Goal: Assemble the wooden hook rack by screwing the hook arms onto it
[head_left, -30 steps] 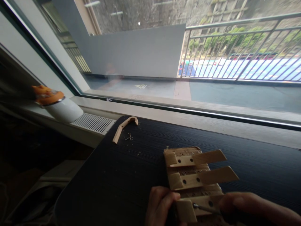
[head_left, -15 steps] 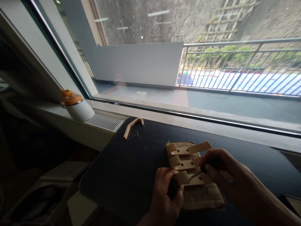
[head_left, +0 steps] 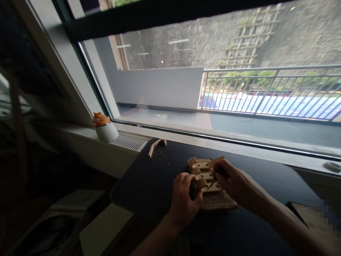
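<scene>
A rough wooden board [head_left: 220, 202] lies on the dark table, with three pale wooden hooks across it in a row. My left hand [head_left: 182, 199] is closed around the curved end of the nearest wooden hook [head_left: 201, 182]. In my right hand [head_left: 229, 177] is a screwdriver [head_left: 212, 183], its dark handle mostly covered by the fingers. Its thin shaft slants down to that same hook, and its tip meets the wood near the curved end. Dark holes show in the middle hook [head_left: 205, 176] and the far hook [head_left: 201, 165].
A loose curved wooden piece [head_left: 156, 145] lies at the table's far left corner, beside a few small screws [head_left: 160, 153]. An orange-lidded white container [head_left: 106, 131] stands on the sill by a vent grille [head_left: 128, 143]. A dark flat object [head_left: 299, 213] rests at the right edge.
The view has tilted up and moved back, so the table appears smaller. Both hands keep their holds, and the screwdriver is still at the nearest hook.
</scene>
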